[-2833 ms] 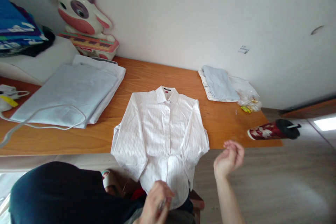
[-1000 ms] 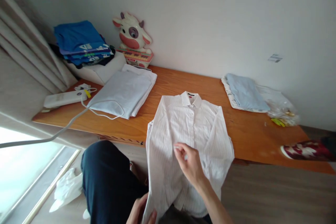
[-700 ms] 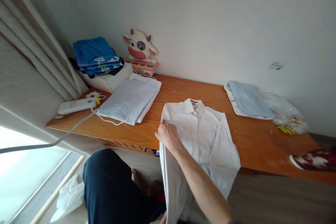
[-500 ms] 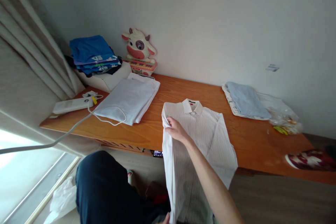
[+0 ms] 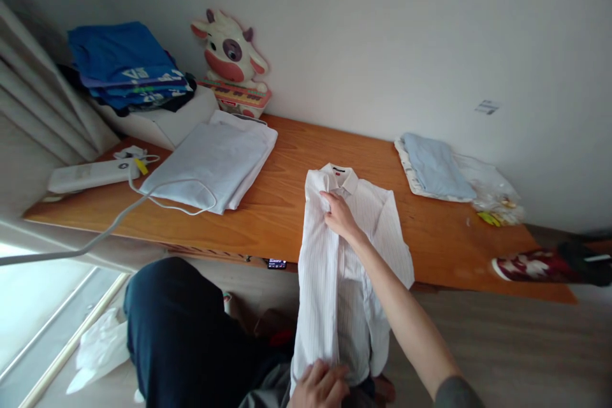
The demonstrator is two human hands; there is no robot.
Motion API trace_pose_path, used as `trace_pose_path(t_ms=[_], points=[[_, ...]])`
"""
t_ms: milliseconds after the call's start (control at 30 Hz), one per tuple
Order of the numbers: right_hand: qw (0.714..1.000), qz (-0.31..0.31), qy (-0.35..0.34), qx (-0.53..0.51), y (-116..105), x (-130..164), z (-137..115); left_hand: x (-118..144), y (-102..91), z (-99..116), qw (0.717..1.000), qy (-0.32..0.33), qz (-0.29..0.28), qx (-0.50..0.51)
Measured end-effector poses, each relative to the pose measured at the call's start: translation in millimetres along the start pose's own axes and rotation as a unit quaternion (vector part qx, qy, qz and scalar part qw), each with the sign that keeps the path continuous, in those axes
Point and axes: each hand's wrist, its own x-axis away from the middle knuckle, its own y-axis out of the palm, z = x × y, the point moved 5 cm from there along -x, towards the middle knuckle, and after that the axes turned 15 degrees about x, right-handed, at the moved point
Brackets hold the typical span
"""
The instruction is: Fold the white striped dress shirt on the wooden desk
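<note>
The right hand (image 5: 338,213) is laid on the white striped shirt (image 5: 351,255) just below its collar (image 5: 338,177), with the fingers pinched on the folded-over left panel of cloth. The left hand (image 5: 319,385) is seen at the bottom edge of the view, closed on the shirt's hem where it hangs below the table edge. The shirt is spread front up on the wooden table (image 5: 287,204), collar toward the wall, with its left side folded inward over the middle; its lower half is draped off the near edge toward the person's lap. A dark trouser leg (image 5: 191,331) is seen to the left of the hanging cloth.

Further left on the table, a folded pale blue garment (image 5: 210,162) is lain with a white cable (image 5: 157,201) looped across it, and a white power strip (image 5: 88,173) is found beyond that. A stack of blue clothes (image 5: 124,67) is set on a white box (image 5: 172,121) in the far left corner, beside a cow-shaped toy (image 5: 229,57) leaned against the wall. To the right of the shirt, a folded light blue cloth (image 5: 433,162) is placed on a patterned one, next to a clear plastic bag (image 5: 492,194). A red floral umbrella (image 5: 530,266) is laid at the table's right end.
</note>
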Motion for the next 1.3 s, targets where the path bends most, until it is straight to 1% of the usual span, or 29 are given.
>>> trace_pose_path(t_ms=[33,67,100,200,233,300,367,433,500,533,567,600,633,667,700,733,767,800,867,900,933,967,1000,1067,1167,1200,1233,1267,1300], points=[[0.999,0.000,0.001,0.036,3,1,0,-3,5.1,-4,0.999,0.011,-0.017,-0.034],[0.998,0.003,-0.002,0.067,5,2,0,-6,9.1,-7,0.997,0.005,-0.047,-0.057],[0.996,0.007,-0.007,0.091,7,3,-1,-9,11.8,-12,0.994,-0.021,-0.088,-0.063],[0.992,0.032,-0.014,0.124,9,8,-5,-16,9.8,-20,0.969,-0.138,-0.202,-0.036],[0.991,0.042,-0.012,0.125,10,9,-6,-19,6.0,-21,0.958,-0.176,-0.224,-0.023],[0.991,0.055,-0.006,0.123,10,11,-7,-24,-5.6,-21,0.944,-0.231,-0.237,0.006],[0.991,0.056,-0.004,0.124,10,12,-8,-29,-20.4,-18,0.942,-0.246,-0.218,0.062],[0.990,0.048,-0.005,0.135,11,12,-10,-31,-35.8,-16,0.942,-0.228,-0.188,0.158],[0.988,0.039,-0.002,0.150,10,12,-12,-30,-50.2,-20,0.926,-0.210,-0.147,0.276],[0.987,0.037,0.001,0.157,10,13,-14,-30,-57.9,-27,0.916,-0.212,-0.103,0.323],[0.986,0.037,0.006,0.163,9,13,-15,-29,-66.0,-39,0.908,-0.226,-0.036,0.351],[0.985,0.039,0.010,0.168,8,13,-17,-29,-74.5,-54,0.900,-0.246,0.049,0.357],[0.984,0.043,0.015,0.173,6,13,-18,-29,-82.6,-71,0.889,-0.267,0.137,0.345],[0.983,0.048,0.018,0.177,5,14,-20,-29,-89.0,-88,0.875,-0.284,0.215,0.328],[0.982,0.053,0.018,0.180,4,14,-21,-32,-92.7,-104,0.860,-0.294,0.266,0.321],[0.981,0.058,0.016,0.182,3,14,-22,-37,-93.4,-119,0.846,-0.300,0.288,0.335],[0.981,0.062,0.011,0.183,2,15,-23,-44,-91.4,-133,0.833,-0.301,0.279,0.371],[0.981,0.064,0.006,0.184,2,15,-23,-52,-87.4,-143,0.821,-0.301,0.244,0.420],[0.981,0.063,-0.001,0.183,4,16,-21,-60,-77.0,-154,0.790,-0.312,0.139,0.510],[0.981,0.061,-0.001,0.182,5,16,-20,-59,-71.9,-154,0.774,-0.322,0.086,0.538],[0.982,0.059,0.000,0.180,6,15,-19,-55,-67.6,-153,0.760,-0.335,0.045,0.555],[0.982,0.058,0.003,0.178,8,13,-18,-49,-64.2,-150,0.749,-0.347,0.019,0.564],[0.983,0.057,0.005,0.175,8,11,-18,-42,-61.7,-146,0.740,-0.357,0.005,0.570],[0.984,0.064,0.012,0.169,6,7,-18,-29,-57.6,-137,0.728,-0.365,-0.003,0.580],[0.986,0.093,0.017,0.138,-8,9,-24,-14,-53.9,-127,0.691,-0.363,0.030,0.625],[0.988,0.106,0.018,0.113,-16,16,-28,-11,-53.2,-126,0.679,-0.361,0.049,0.637],[0.990,0.121,0.021,0.070,-25,27,-32,-9,-52.6,-126,0.674,-0.361,0.067,0.642],[0.990,0.137,0.029,0.016,-33,43,-37,-7,-51.7,-126,0.675,-0.363,0.079,0.637],[0.986,0.154,0.041,-0.039,-40,64,-43,-5,-50.5,-127,0.684,-0.368,0.085,0.624]])
